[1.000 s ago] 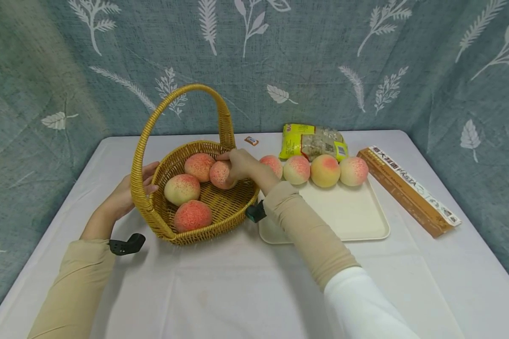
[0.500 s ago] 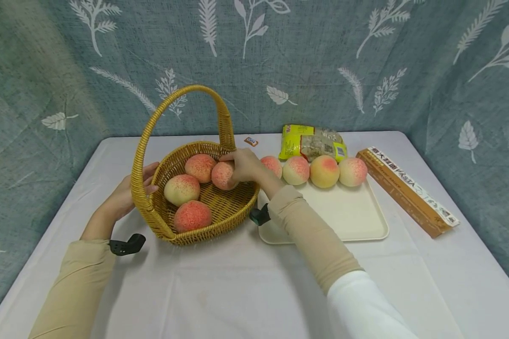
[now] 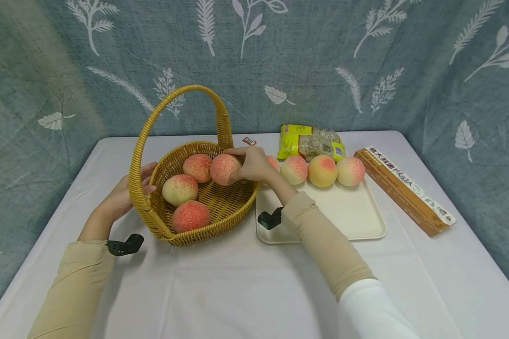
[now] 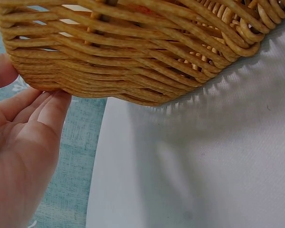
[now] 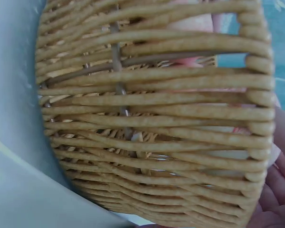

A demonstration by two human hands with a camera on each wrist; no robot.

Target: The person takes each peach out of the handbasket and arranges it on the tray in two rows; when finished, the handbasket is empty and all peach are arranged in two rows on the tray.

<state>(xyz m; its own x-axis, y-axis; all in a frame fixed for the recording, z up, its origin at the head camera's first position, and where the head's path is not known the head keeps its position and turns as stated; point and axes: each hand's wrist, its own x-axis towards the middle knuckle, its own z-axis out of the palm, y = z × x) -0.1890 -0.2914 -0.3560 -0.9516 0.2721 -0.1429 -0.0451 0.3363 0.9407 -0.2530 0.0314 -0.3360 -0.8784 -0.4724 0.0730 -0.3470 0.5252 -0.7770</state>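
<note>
My right hand (image 3: 254, 165) grips a pink-red peach (image 3: 225, 169) over the right part of a wicker basket (image 3: 212, 233). In the basket lie a red-speckled peach (image 3: 197, 167), a paler peach (image 3: 180, 189) and a deep pink peach (image 3: 191, 216). My left hand (image 3: 120, 195) is at the basket's left side, beside the foot of its tall handle (image 3: 135, 174). In the left wrist view, the straight fingers (image 4: 52, 111) touch the woven edge, with the thumb apart from them. The right wrist view is mostly filled by the basket wall (image 5: 156, 109), which partly hides the right hand.
Right of the basket, a cream tray (image 3: 343, 212) has several peaches (image 3: 322, 171) along its far edge. A yellow bag (image 3: 309, 143) lies behind them. A long pasta box (image 3: 403, 190) slants at the right, and a small orange packet (image 3: 249, 141) lies near the back edge.
The right hand has raised the gripped peach a little, and its forearm has shifted right. The left hand and the other peaches stay in place.
</note>
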